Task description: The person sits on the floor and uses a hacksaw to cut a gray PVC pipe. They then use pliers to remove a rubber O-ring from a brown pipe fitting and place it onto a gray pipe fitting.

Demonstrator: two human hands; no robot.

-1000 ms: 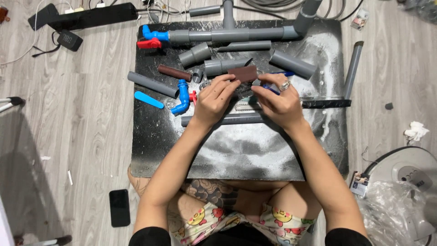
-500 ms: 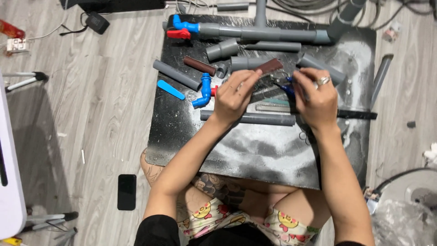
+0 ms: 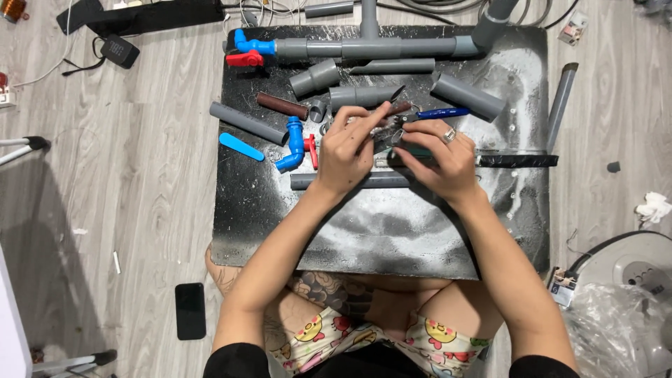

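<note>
Head view: the left hand [image 3: 348, 150] is pinching a small brownish piece [image 3: 392, 112] with fingers curled, palm down, while the right hand [image 3: 437, 157] is closing loosely around a dark tool [image 3: 387, 136], knuckles up. Both are meeting mid-mat over the black board [image 3: 392, 224], just above a grey pipe [image 3: 350, 181].

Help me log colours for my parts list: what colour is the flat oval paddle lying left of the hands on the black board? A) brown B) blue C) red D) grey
B: the flat paddle is light blue, lying on the black board near the left hand.
</note>
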